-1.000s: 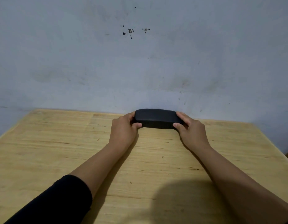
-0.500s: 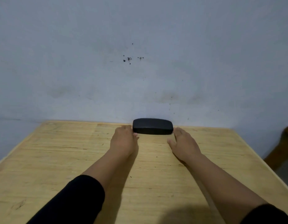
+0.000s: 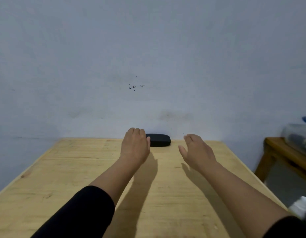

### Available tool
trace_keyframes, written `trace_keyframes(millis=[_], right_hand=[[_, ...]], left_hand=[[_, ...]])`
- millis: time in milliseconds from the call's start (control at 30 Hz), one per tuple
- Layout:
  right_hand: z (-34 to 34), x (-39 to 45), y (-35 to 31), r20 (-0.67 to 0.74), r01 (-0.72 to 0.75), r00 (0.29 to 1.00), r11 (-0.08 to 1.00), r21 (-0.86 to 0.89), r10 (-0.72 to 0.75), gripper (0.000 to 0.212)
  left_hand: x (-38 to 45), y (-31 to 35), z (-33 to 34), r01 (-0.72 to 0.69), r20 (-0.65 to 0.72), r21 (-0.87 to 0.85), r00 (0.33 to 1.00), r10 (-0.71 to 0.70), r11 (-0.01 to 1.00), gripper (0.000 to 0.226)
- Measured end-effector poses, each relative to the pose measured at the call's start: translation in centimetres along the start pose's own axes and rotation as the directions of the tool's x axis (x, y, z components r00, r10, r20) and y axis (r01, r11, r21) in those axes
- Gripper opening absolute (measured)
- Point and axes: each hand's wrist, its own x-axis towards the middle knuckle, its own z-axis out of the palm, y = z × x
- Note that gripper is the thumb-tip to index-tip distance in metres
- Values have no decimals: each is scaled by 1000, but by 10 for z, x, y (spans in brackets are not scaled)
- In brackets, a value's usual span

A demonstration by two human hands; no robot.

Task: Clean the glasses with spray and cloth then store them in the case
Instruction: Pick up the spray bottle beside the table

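Note:
A closed black glasses case (image 3: 160,140) lies at the far edge of the wooden table (image 3: 80,169), close to the wall. My left hand (image 3: 135,146) hovers just left of the case with fingers loosely curled and nothing in it, covering the case's left end. My right hand (image 3: 196,152) is raised to the right of the case, apart from it, with fingers spread and empty. No glasses, spray or cloth are in view.
A pale blue-grey wall (image 3: 148,66) rises right behind the table. To the right stands a second wooden table (image 3: 275,148) with a clear container (image 3: 298,136) on it. A white object (image 3: 301,208) shows by the table's right edge.
Both hands have let go of the case and pulled back from it, the right hand moving off to the right. The camera has tilted up.

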Motion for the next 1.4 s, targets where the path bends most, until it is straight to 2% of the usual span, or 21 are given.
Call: trace_keyframes(millis=[167, 400, 533, 633, 800, 933, 1200, 1300, 1400], right_hand=[[-43, -32, 25, -97, -23, 995, 1000, -9, 22, 52], [-99, -89, 87, -207, -146, 968, 989, -9, 141, 54], [-111, -132, 122, -300, -193, 934, 981, 31, 194, 51], [-103, -165, 139, -345, -221, 906, 969, 111, 246, 50], [-69, -215, 152, -368, -257, 861, 925, 281, 351, 49], [-38, -236, 153, -367, -271, 821, 863, 426, 439, 54], [-13, -228, 148, -284, -292, 766, 706, 645, 577, 61], [-8, -223, 146, -238, -267, 760, 624, 734, 605, 58], [-6, -221, 146, -248, -248, 751, 609, 753, 612, 54]], left_hand=[[-11, 38, -31, -67, -75, -95, 995, 60, 993, 37], [-29, 113, -51, -227, -144, -221, 969, 199, 949, 42], [-53, 162, -37, -278, -133, -381, 960, 245, 882, 41], [-74, 191, -11, -300, -74, -446, 951, 299, 843, 44], [-108, 215, 25, -259, 87, -505, 934, 347, 823, 49], [-125, 219, 40, -245, 137, -511, 923, 359, 824, 48], [-120, 225, 40, -238, 120, -580, 921, 371, 779, 51], [-117, 228, 42, -230, 104, -617, 924, 368, 752, 45], [-115, 230, 45, -249, 64, -632, 927, 370, 734, 36]])
